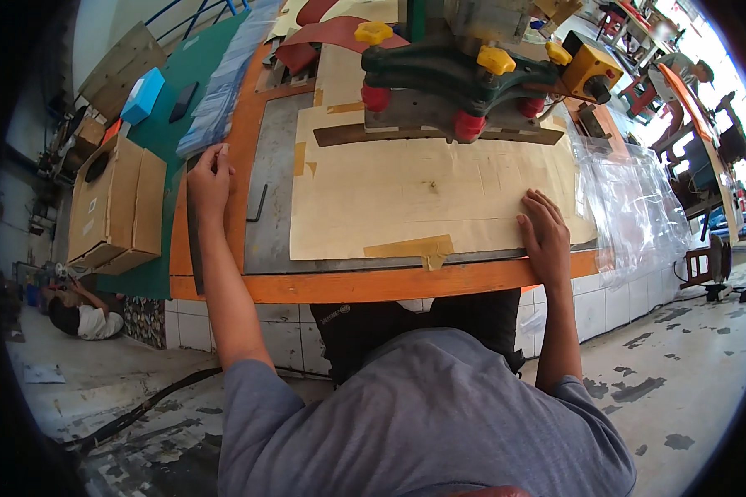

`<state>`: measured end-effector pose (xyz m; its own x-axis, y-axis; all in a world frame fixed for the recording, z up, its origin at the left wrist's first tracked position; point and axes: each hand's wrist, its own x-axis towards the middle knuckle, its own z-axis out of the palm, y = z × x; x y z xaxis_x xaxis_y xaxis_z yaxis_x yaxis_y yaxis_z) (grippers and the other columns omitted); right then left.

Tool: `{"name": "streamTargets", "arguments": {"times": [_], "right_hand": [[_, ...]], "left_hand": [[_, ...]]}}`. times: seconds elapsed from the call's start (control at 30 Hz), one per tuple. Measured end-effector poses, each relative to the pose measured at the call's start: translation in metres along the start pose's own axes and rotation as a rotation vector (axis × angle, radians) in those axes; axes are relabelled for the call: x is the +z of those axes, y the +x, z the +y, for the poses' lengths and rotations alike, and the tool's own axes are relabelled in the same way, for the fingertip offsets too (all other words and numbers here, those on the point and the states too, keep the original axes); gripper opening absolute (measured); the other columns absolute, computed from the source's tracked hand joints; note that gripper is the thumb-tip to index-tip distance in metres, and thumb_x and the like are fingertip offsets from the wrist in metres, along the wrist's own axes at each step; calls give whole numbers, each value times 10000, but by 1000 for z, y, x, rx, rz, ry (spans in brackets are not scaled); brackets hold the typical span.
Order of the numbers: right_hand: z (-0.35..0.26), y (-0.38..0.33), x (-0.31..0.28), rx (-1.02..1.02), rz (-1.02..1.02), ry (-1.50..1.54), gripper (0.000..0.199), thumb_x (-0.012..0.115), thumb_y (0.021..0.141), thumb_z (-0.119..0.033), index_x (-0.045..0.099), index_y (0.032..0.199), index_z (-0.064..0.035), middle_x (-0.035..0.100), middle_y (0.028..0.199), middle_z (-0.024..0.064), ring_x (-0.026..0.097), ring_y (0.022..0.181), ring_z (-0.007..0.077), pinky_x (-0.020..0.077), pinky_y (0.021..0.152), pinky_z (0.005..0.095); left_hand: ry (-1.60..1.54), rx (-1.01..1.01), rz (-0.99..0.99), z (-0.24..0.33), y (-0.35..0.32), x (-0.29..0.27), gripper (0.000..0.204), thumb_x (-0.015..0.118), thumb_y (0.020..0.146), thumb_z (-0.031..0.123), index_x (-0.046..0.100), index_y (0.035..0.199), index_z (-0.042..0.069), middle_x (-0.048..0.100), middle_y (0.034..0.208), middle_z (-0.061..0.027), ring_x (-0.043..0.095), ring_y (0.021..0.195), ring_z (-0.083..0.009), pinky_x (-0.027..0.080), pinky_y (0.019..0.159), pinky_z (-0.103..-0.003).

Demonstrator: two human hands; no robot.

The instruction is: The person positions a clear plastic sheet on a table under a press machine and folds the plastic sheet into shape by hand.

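Observation:
At the near end of a long stack of bluish clear plastic sheets (224, 99), my left hand (210, 180) has its thumb and fingers pinched together on the corner of a sheet. My right hand (545, 230) lies flat, fingers stretched, on the right front part of a beige board (472, 186); nothing is in it. Brown tape (402, 247) sticks to the board's front edge. Over the board's far side stands a dark green press head (448, 73) with yellow knobs and red feet, and a long brown strip (340, 135) below it.
A hex key (261, 204) rests on the grey metal plate (267, 240) left of the board. Crumpled clear plastic (638, 207) hangs over the right table edge. A cardboard box (116, 205) sits at left, near a blue box (143, 95). Other people are in the background.

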<state>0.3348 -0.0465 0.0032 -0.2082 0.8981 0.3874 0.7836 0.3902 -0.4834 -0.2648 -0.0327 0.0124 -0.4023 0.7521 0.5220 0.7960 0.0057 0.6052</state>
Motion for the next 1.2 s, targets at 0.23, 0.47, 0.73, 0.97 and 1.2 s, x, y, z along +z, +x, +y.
{"name": "streamTargets", "arguments": {"times": [0.23,0.47,0.73,0.97,1.2], "right_hand": [[3,2,-2,-7,26,31,308,655,1017,-203,704,1222,22,670,1377,206,571,1375,369,446,1155,456],[0,2,-4,0,33,50,298,657,1018,-203,706,1214,15,675,1371,199,570,1377,371,453,1148,459],[3,0,-4,-7,48,60,280,669,1006,-192,709,1194,11,681,1359,195,581,1364,368,463,1136,455],[8,0,0,-15,70,48,290,687,989,-197,713,1194,6,681,1366,185,580,1361,364,471,1130,452],[7,0,-3,14,65,50,309,696,990,-231,714,1192,2,682,1368,173,576,1363,356,473,1129,455]], "left_hand": [[12,49,6,4,3,8,260,631,1057,254,762,1113,35,697,688,-66,672,623,-142,496,607,-316],[39,11,-17,10,1,8,243,639,1050,227,763,1115,29,701,698,-77,679,627,-137,497,605,-318],[45,8,-47,15,1,9,266,644,1053,230,755,1138,3,710,728,-84,677,633,-136,497,603,-320],[64,-11,-49,15,0,5,263,638,1061,233,759,1141,13,695,703,-86,659,618,-133,484,587,-322],[63,-31,-115,10,1,9,328,597,1089,296,737,1221,30,664,720,-56,620,663,-116,478,625,-308]]}}
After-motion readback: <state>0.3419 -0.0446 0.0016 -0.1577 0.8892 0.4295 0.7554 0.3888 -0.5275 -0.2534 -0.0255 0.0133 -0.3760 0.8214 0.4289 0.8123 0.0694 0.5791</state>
